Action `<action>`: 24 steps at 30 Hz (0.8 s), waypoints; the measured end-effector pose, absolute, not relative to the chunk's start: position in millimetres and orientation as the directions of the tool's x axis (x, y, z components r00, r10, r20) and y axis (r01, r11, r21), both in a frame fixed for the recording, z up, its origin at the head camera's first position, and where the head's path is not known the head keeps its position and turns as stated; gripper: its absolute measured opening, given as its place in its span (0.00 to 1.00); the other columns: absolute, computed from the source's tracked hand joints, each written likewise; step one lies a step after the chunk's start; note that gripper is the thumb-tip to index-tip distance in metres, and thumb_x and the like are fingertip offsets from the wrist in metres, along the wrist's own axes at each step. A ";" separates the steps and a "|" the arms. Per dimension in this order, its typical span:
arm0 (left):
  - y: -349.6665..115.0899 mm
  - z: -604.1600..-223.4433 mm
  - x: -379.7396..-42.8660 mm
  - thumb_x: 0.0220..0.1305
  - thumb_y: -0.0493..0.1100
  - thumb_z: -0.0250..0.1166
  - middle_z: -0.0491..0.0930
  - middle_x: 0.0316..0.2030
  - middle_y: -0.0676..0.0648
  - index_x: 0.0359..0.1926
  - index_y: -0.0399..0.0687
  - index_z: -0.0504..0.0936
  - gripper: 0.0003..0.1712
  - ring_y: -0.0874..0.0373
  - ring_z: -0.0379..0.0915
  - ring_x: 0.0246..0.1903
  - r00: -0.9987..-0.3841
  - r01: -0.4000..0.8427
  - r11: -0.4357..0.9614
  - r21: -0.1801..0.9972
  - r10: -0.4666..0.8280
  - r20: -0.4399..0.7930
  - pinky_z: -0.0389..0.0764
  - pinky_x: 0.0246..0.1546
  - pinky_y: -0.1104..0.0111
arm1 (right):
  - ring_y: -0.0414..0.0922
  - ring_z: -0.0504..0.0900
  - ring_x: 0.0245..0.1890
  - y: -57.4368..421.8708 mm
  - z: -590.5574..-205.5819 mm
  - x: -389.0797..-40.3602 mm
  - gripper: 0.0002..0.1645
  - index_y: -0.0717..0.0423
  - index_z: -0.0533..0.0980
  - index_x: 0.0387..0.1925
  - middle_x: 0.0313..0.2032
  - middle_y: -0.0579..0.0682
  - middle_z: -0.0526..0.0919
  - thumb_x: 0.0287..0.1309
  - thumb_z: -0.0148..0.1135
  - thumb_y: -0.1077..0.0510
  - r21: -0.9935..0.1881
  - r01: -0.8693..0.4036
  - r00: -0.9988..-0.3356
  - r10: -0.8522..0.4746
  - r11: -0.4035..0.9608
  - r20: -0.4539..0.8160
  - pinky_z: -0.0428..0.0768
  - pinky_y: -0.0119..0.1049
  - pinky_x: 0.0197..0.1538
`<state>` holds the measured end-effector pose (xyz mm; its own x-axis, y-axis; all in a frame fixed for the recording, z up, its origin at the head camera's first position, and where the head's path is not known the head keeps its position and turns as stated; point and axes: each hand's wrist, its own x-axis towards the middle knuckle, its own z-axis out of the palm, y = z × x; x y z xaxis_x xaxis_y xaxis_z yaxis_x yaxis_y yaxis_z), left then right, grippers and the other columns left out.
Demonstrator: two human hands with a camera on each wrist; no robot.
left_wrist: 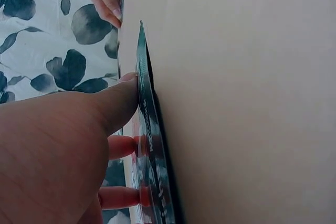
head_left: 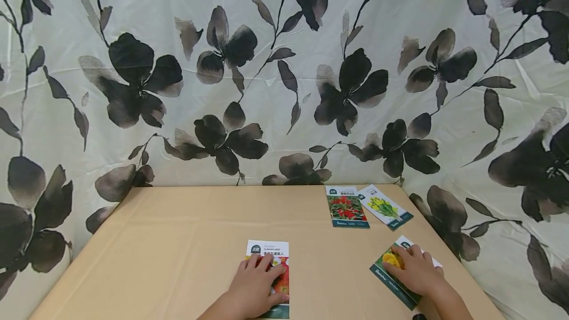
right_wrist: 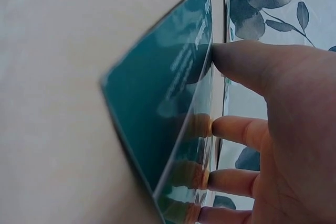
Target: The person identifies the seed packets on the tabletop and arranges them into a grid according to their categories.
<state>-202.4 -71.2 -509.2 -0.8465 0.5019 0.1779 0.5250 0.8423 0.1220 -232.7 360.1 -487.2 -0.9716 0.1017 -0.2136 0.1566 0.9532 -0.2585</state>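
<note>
My left hand (head_left: 253,285) rests over a flower seed packet (head_left: 282,261) with red blooms, a white top and a dark green foot, lying flat near the table's front. In the left wrist view, its thumb and fingertips touch the face of this packet, seen nearly edge-on. Spread fingers of my right hand (head_left: 420,271) touch a second seed packet (head_left: 393,288), which shows yellow flowers and lies slanted at the right. The right wrist view shows the glossy green foot of that packet (right_wrist: 157,98), with the fingertips on its face. My hands cover part of both pictures.
Two more packets lie at the back right of the table (head_left: 178,241), one with red flowers (head_left: 346,207) and a tilted one with yellow flowers (head_left: 384,207); their corners meet. Behind and beside the table hangs a floral cloth (head_left: 275,98). A small dark object (head_left: 419,316) shows under my right wrist.
</note>
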 end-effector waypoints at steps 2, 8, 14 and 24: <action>-73.2 -508.6 -201.1 0.59 0.77 0.61 0.74 0.55 0.50 0.58 0.72 0.78 0.31 0.48 0.67 0.52 -0.845 0.525 0.842 0.121 0.500 0.187 0.71 0.50 0.49 | 0.65 0.66 0.51 360.2 -487.6 -232.4 0.59 0.55 0.70 0.70 0.55 0.66 0.70 0.53 0.56 0.16 -0.260 0.158 -0.971 0.103 0.953 -0.214 0.66 0.73 0.48; -78.8 -511.6 -201.9 0.58 0.77 0.62 0.75 0.57 0.50 0.59 0.71 0.77 0.33 0.47 0.68 0.55 -0.854 0.512 0.852 0.110 0.490 0.176 0.71 0.52 0.48 | 0.64 0.66 0.51 361.0 -488.8 -232.2 0.59 0.56 0.70 0.70 0.54 0.65 0.70 0.52 0.57 0.16 -0.262 0.156 -0.972 0.101 0.952 -0.213 0.67 0.71 0.47; -84.2 -510.1 -200.1 0.58 0.78 0.61 0.74 0.57 0.50 0.60 0.70 0.77 0.35 0.46 0.68 0.54 -0.858 0.504 0.857 0.108 0.483 0.175 0.71 0.50 0.49 | 0.64 0.66 0.51 363.3 -491.0 -234.9 0.60 0.55 0.70 0.70 0.55 0.65 0.70 0.52 0.56 0.15 -0.261 0.153 -0.973 0.098 0.953 -0.211 0.68 0.71 0.47; -92.5 -499.4 -195.1 0.58 0.77 0.63 0.74 0.57 0.48 0.60 0.67 0.78 0.35 0.45 0.68 0.54 -0.867 0.495 0.858 0.138 0.477 0.147 0.71 0.48 0.49 | 0.64 0.66 0.51 364.7 -493.2 -236.9 0.61 0.54 0.70 0.70 0.54 0.65 0.70 0.49 0.57 0.14 -0.267 0.156 -0.973 0.102 0.951 -0.206 0.67 0.72 0.47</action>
<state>-195.1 -92.5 -499.4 -0.8667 0.4767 0.1472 0.4953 0.8577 0.1383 -236.9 364.7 -493.2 -0.9733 0.1017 -0.2060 0.1559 0.9510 -0.2669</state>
